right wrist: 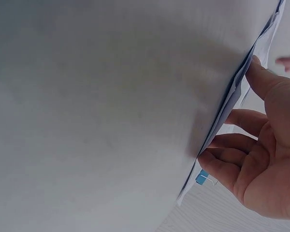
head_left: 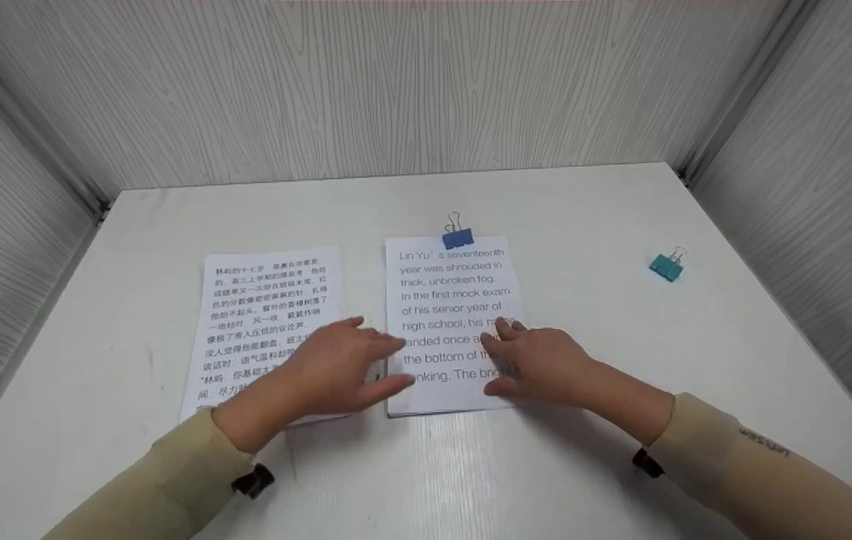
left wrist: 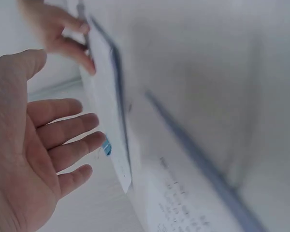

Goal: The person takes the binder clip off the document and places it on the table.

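Observation:
A stack of paper printed in English (head_left: 441, 400) lies on the table, a blue binder clip (head_left: 459, 239) at its top edge. My right hand (head_left: 546, 367) touches its right side; in the right wrist view the thumb and bent fingertips meet the edge of the sheets (right wrist: 227, 104), which part slightly there. At the left side, my left hand (head_left: 340, 367) has its fingers loosely spread and holds nothing. In the head view its fingertips overlap the stack's left edge, and the hand covers part of a second stack, printed in Chinese (head_left: 268, 300).
A teal binder clip (head_left: 667, 268) lies apart on the right of the white table (head_left: 576, 210). Pale wood-grain panels (head_left: 366, 90) stand behind the table and on both sides.

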{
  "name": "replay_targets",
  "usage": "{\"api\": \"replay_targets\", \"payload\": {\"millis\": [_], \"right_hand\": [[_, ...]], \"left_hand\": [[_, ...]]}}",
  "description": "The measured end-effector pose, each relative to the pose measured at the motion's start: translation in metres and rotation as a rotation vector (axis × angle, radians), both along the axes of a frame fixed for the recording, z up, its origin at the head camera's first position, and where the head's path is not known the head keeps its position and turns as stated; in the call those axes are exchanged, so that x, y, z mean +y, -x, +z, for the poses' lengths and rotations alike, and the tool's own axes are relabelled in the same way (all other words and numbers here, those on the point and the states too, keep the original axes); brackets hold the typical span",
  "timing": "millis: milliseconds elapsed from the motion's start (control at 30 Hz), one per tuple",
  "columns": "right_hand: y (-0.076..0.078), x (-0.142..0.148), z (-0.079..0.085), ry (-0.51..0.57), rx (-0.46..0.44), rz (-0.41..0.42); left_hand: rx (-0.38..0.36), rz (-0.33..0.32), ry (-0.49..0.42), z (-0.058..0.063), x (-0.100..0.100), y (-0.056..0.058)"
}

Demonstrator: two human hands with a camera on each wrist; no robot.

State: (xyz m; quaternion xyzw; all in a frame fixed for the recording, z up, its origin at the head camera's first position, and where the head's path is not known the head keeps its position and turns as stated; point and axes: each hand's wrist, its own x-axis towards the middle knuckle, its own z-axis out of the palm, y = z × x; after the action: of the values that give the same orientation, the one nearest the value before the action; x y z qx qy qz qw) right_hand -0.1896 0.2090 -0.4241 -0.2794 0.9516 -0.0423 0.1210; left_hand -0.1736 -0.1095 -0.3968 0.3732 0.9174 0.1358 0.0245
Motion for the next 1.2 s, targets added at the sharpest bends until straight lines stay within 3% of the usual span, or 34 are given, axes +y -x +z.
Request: {"api": "replay_targets", "payload": {"millis": [133,233,400,567,800,1033,1200], "right_hand": [[0.0,0.001,0.0,0.0,0.014,0.016],[0.0,0.001,0.0,-0.006,0.027,0.022],[0.0,0.0,0.001,-0.016,0.025,0.015],[0.0,0.0,0.002,-0.02,0.017,0.008],[0.0,0.0,0.0,-0.018,0.017,0.005],[-0.001,0.0,0.001,-0.006,0.02,-0.002],[-0.001,-0.001,0.0,-0.012,0.026,0.005]], "left_hand": [[-0.032,0.143,-0.148,0.013,0.002,0.034],[-0.089,0.235,-0.297,0.014,0.003,0.063],[-0.229,0.319,-0.491,0.001,0.004,0.106],[-0.331,0.388,-0.539,-0.015,0.006,0.137],[-0.404,0.448,-0.551,-0.035,0.007,0.16],[-0.431,0.48,-0.507,-0.047,0.008,0.167],[-0.421,0.458,-0.442,-0.048,0.009,0.169]]}}
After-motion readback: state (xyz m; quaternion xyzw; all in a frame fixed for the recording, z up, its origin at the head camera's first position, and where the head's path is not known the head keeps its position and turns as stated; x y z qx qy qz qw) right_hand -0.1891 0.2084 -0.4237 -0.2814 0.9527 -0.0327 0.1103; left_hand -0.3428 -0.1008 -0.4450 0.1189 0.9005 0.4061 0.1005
